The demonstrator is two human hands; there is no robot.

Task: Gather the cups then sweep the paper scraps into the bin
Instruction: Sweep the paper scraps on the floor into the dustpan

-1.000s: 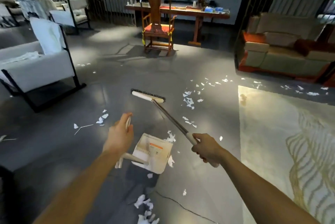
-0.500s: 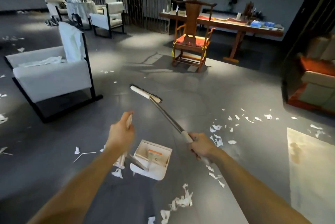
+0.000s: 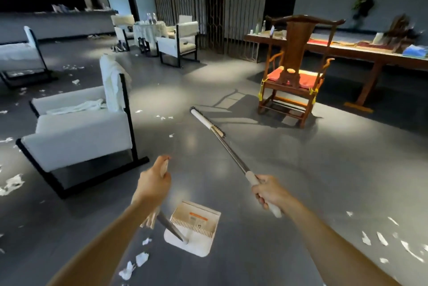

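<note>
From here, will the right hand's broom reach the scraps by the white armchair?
Probably yes: the right hand holds the broom out, its head near those scraps, only bare floor between.

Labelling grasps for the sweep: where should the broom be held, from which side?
Grip the broom on the pale sleeve at the handle's near end, coming from its right, as the right hand does. The bare shaft is thin and slopes away to the brush head, so the thicker sleeve likely holds surest.
</note>
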